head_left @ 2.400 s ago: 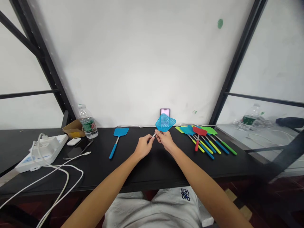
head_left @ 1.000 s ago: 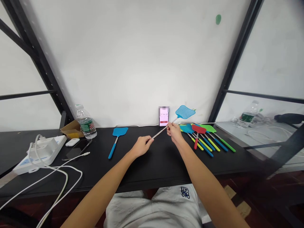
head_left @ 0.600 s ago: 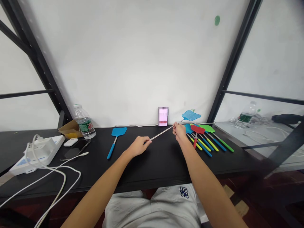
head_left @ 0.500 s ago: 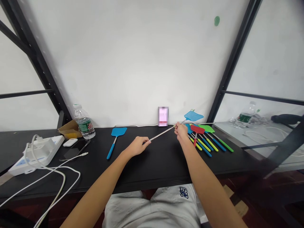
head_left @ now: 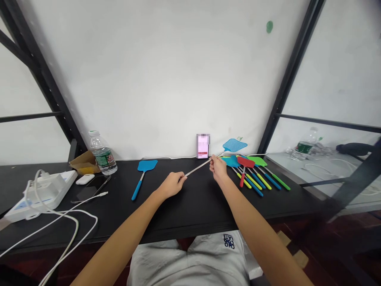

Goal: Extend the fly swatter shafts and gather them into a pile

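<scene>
The blue fly swatter is held slantwise over the worktop, its head up and to the right. The left hand is closed around the lower end, hiding the grip; the right hand is clamped on the metal shaft, just below the head. A fan of coloured swatters lies right of the right hand, near it. A phone stands upright by the wall. Black surface stretches leftward to a lone blue swatter and forward to the worktop's front edge, below both hands.
</scene>
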The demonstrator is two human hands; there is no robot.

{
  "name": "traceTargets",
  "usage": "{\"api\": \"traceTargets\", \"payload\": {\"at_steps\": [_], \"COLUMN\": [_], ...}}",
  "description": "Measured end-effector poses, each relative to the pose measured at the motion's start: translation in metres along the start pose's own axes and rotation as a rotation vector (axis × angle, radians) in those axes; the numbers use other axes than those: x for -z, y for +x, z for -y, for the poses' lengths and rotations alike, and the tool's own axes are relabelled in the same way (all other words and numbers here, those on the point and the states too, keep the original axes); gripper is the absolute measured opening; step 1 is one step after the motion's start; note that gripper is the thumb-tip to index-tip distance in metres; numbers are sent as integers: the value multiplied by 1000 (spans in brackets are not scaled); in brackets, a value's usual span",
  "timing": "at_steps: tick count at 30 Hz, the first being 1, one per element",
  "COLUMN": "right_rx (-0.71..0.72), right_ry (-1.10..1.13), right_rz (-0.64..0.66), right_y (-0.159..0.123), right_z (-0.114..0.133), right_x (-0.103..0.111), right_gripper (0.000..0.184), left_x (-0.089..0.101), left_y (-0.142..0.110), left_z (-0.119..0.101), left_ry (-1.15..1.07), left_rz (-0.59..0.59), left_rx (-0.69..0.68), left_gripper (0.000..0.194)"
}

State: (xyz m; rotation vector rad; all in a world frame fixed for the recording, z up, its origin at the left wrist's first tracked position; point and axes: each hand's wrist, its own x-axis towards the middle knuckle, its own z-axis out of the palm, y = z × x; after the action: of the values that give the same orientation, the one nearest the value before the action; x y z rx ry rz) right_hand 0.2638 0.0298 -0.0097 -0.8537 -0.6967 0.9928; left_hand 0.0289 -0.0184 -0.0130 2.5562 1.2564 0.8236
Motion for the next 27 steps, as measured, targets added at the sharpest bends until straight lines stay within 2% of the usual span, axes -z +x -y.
{"api": "traceTargets", "payload": {"at_steps": [4,9,12,14,23,27], "right_rx": [-17,-86,-98,-93,-96,-66], "right_ry": [38,52,12,-3,142,87], "right_rz": [46,255,305,266,-144,-281], "right_y": [-13,-37,-43,-39,-3,7], "right_z": [-8,-17,-18,-16,12,18], "right_x": [-12,-29,-35,-33,-2,10], "right_gripper": [25,27,30,33,35,33], "left_x": [-2,-5,-5,-3,-1,2], "left_y": [0,3,4,3,0,-1], "left_z": [-2,-6,-8,-7,-2,-2], "left_ry": [-11,-57,-51,-18,57,58], "left_rz": [-36,-82,-96,-94,-30,-21], "left_rx": [13,29,43,50,29,28], "left_gripper": [32,31,31,31,32,33]}}
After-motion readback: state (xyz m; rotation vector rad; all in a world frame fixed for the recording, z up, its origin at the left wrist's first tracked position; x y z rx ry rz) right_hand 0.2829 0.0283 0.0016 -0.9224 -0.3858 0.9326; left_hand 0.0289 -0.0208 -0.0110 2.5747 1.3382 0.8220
